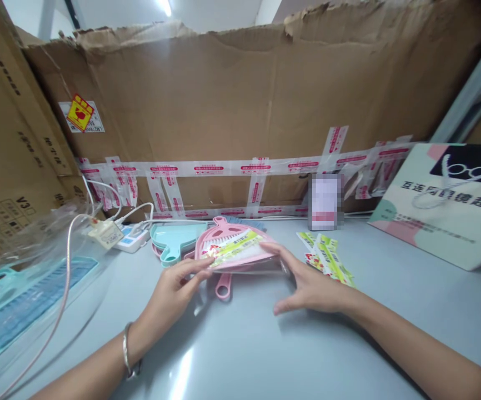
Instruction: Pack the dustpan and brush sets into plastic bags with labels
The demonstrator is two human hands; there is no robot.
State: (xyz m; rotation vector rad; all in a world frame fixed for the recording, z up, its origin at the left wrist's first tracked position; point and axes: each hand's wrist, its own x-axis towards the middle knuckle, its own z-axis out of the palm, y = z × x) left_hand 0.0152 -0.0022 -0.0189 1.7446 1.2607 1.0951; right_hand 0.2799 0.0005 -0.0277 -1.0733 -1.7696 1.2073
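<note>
A pink dustpan and white-bristled brush [257, 254] are in clear plastic, with a green-and-white label card [236, 247] lying over them. My left hand [184, 278] pinches the near left edge of this bagged set between thumb and fingers. At its right end, the fingers of my right hand [307, 280] rest on the package, the thumb spread well away from them. A pink handle with a looped end [223, 288] sticks out toward me beneath the set. More dustpans, including a teal one [171, 244], lie just behind my left hand.
Several loose label cards [327, 258] lie right of the set. A phone [325, 203] leans against the large cardboard box [224, 100]. A bagged teal brush set [32, 297], a cable [66, 278] and a power strip [134, 238] are at left. A printed bag [436, 222] stands right.
</note>
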